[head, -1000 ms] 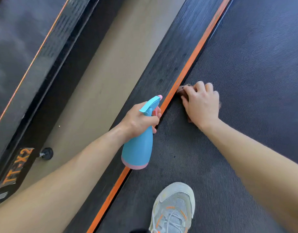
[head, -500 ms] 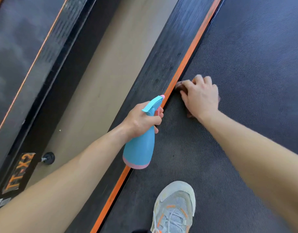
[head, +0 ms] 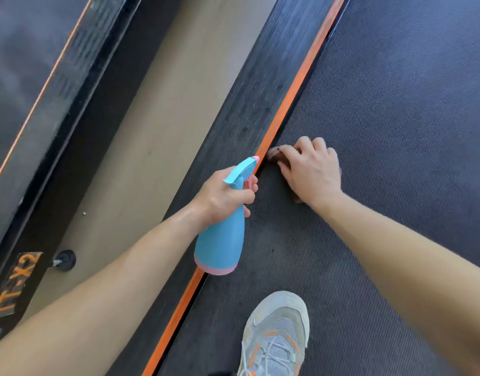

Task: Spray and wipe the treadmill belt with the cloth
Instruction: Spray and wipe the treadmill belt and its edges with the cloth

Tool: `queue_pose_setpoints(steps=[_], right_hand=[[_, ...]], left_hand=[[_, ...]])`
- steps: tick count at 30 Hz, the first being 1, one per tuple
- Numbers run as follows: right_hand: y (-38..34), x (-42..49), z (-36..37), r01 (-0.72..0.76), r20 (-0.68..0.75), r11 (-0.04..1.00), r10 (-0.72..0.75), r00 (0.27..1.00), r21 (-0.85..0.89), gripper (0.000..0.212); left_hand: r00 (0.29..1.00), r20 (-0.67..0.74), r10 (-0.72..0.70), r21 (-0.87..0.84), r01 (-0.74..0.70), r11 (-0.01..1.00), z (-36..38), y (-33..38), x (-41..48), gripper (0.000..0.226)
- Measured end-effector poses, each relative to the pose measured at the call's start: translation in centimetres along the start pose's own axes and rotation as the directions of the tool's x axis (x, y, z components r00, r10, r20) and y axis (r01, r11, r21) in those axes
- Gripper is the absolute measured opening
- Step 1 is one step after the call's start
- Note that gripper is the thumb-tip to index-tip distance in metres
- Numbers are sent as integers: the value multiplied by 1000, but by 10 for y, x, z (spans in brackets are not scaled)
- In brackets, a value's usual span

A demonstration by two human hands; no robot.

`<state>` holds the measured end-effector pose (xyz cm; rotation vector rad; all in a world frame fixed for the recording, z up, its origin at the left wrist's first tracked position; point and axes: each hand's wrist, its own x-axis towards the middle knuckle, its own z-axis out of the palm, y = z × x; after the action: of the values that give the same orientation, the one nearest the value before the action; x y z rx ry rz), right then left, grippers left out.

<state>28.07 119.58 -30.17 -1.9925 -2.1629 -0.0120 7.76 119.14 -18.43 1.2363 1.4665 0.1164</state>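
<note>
Your left hand (head: 222,196) has its fingers wrapped round the neck of the smooth blue plastic spray bottle (head: 222,240), which has a pink base and nozzle tip and is held over the orange stripe (head: 295,85). Your right hand (head: 312,172), fingers curled, clutches the crumpled brownish cloth (head: 274,154) and presses it on the finely dotted dark belt (head: 396,131) at its left edge, beside the ribbed side rail (head: 255,90). A grey mesh shoe (head: 279,332) stands on the belt.

The cloth (head: 274,155) lies almost wholly under the right hand (head: 312,173), with only a brownish edge showing ahead of it. The grey shoe (head: 276,335) is cut off by the bottom edge, and the orange lettering (head: 15,280) by the left edge.
</note>
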Motion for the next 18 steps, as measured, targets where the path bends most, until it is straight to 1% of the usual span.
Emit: queue_pose_setpoints(steps=[2, 3, 5, 7, 8, 9, 10, 11, 13, 15, 16, 17, 18], right_hand=[[-8, -9, -1, -23, -9, 1000, 23, 1000, -10, 28], [-12, -23, -1, 13, -13, 1000, -13, 1000, 6, 28], [-19, -60, -2, 167, -9, 983, -166, 986, 72, 28], [-18, -93, -5, 327, 10, 938, -331, 944, 117, 28], [-16, -102, -6, 377, 21, 918, -382, 924, 121, 29], [-12, -102, -7, 395, 38, 911, -402, 915, 122, 30], [-6, -95, -9, 381, 50, 918, -388, 920, 108, 31], [1, -82, -8, 336, 55, 938, -341, 938, 85, 32], [21, -51, -8, 155, 32, 987, -156, 987, 37, 32], [48, -27, -11, -32, 18, 999, 31, 999, 20, 32], [57, -25, -12, -82, 14, 997, 82, 997, 16, 32], [60, -29, -12, -95, 2, 995, 95, 995, 5, 33], [59, -39, -12, -75, -16, 997, 75, 997, -2, 32]], left_hand=[[1000, -3, -5, 8, 5, 1000, -2, -1, 2, 42], [1000, -9, -5, 8, 5, 1000, -3, -2, 4, 40], [1000, -19, -1, -5, 1, 1000, -2, -3, 6, 41], [1000, -15, 1, -6, -1, 1000, 0, -2, 8, 49], [1000, -5, 3, 6, -3, 1000, 2, -2, 8, 50], [1000, 4, 4, 19, -4, 1000, 4, -1, 9, 46], [1000, 7, 5, 26, -6, 1000, 6, -1, 10, 39], [1000, 13, 5, 26, -5, 1000, 8, 0, 10, 35], [1000, 27, 2, 34, -3, 999, 12, 3, 11, 37], [999, 38, -2, 61, 0, 998, 14, 5, 12, 38], [999, 45, -1, 64, -2, 998, 14, 7, 13, 37], [999, 47, -1, 61, -2, 998, 15, 9, 13, 38], [999, 49, -2, 62, -1, 998, 16, 10, 15, 40]])
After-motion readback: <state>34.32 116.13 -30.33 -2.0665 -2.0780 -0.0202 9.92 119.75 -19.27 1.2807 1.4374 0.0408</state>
